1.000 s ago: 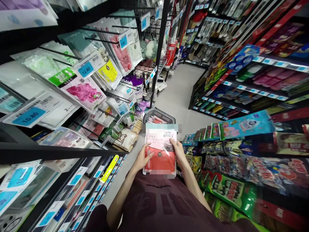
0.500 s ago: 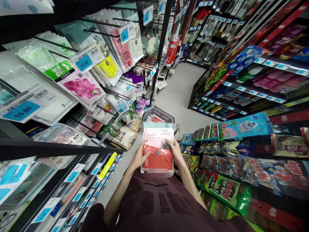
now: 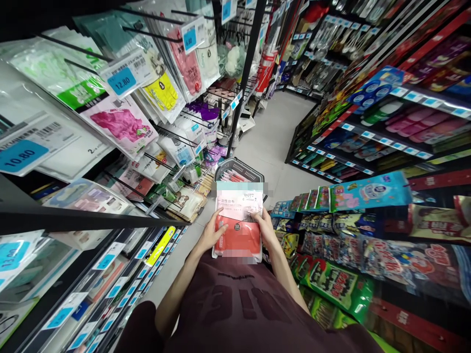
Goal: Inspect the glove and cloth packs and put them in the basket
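A pack of disposable tablecloths [image 3: 241,238], red below and pale pink above, is held up in front of my body. My left hand [image 3: 212,232] grips its left edge, thumb lying over the front. On the opposite edge, my right hand [image 3: 265,228] is closed with its fingertips on the front. Parts of the pack are blurred out. Just behind the pack stands a dark grey shopping basket [image 3: 259,177], partly covered by it, with several red-and-white packets [image 3: 235,177] inside.
On the left, hooks carry packaged gloves [image 3: 123,122] and other goods above a lower shelf with price tags [image 3: 121,81]. Hanging snack bags [image 3: 331,284] line the right side. A shelf unit [image 3: 386,127] stands farther right, and the grey floor [image 3: 283,132] runs between.
The view has shifted slightly, so the shelves on the left sit a little farther left and higher. Both hands keep their hold on the pack.
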A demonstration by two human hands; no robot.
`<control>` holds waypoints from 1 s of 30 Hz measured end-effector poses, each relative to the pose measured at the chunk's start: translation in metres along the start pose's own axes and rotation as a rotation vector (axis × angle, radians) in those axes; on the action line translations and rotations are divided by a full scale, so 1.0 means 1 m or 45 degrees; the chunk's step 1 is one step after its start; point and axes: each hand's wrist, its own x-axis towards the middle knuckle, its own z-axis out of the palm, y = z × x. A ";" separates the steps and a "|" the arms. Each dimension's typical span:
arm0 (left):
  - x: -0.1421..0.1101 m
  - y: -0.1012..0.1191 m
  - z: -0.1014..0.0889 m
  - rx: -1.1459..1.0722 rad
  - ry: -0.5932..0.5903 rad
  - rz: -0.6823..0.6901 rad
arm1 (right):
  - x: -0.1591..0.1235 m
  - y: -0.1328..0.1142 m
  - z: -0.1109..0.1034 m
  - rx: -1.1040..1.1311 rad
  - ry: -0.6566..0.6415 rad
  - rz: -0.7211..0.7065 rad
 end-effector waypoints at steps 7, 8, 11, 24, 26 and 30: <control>0.000 -0.010 0.002 0.028 -0.072 0.025 | -0.004 0.005 -0.003 -0.108 -0.051 -0.071; 0.000 -0.012 0.002 0.032 -0.092 0.028 | -0.004 0.005 -0.003 -0.115 -0.055 -0.077; 0.001 -0.015 0.001 0.028 -0.133 0.038 | -0.005 0.001 -0.003 -0.093 -0.061 -0.044; 0.001 -0.017 -0.001 0.050 -0.169 -0.002 | 0.000 0.009 -0.004 -0.058 -0.068 0.001; 0.001 -0.019 -0.001 0.050 -0.167 -0.008 | -0.001 0.010 -0.004 -0.093 -0.085 -0.014; 0.001 -0.022 -0.001 0.029 -0.172 -0.005 | -0.003 0.009 -0.003 -0.147 -0.123 -0.079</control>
